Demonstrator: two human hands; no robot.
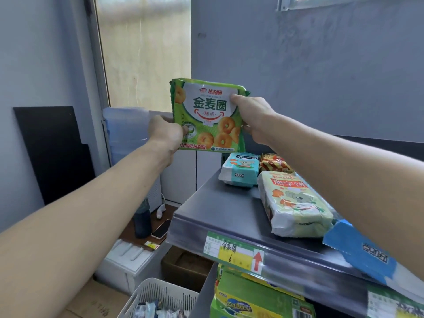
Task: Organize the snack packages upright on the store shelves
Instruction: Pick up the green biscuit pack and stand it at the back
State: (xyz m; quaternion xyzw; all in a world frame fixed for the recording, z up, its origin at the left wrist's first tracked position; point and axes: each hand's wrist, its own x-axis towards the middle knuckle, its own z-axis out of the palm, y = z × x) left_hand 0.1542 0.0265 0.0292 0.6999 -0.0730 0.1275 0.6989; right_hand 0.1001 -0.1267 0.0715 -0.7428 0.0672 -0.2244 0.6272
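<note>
A green snack package [210, 115] printed with golden rings is held upright in the air above the far left end of the grey top shelf [220, 210]. My left hand [166, 134] grips its lower left edge. My right hand [253, 119] grips its right edge, thumb on the front. On the shelf lie a teal and white package [239, 169], a red and yellow package [274, 162], a pale green package [293, 203] lying flat, and a blue package [360, 251] at the front edge.
Green and yellow packages [254, 299] fill the shelf below. A white basket [158, 294] with wrapped items stands at the bottom left. A phone [161, 228] and a dark bottle [142, 220] sit on a low surface to the left. A grey wall rises behind the shelf.
</note>
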